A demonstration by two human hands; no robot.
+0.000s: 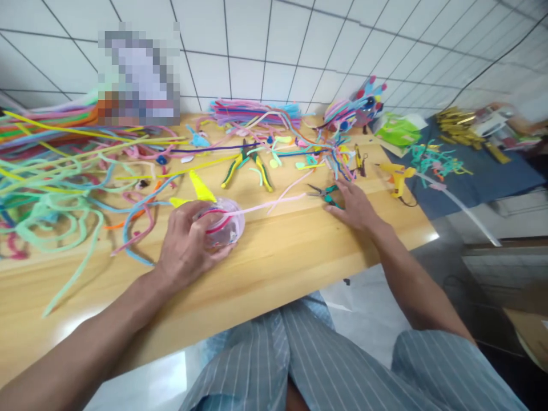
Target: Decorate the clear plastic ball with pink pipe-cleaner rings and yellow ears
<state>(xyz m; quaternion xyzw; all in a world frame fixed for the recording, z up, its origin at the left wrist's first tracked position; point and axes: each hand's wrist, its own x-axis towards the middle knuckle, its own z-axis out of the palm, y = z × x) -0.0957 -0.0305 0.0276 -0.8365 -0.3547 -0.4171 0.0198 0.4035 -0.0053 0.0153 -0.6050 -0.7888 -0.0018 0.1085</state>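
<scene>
My left hand is closed around a round clear plastic container on the wooden table, with pink bands across it. A pale pink pipe cleaner runs from that container toward the right. Yellow pointed pieces stick up just behind my left fingers. Farther right, small pliers with teal and black handles lie on the table. My right hand is at their handles, fingers and thumb apart on either side; whether it touches them is hard to make out.
Many loose pipe cleaners cover the left side. Yellow-green handled pliers lie behind the container. A bundle of pipe cleaners rests by the tiled wall. A yellow glue gun and a blue mat are at the right.
</scene>
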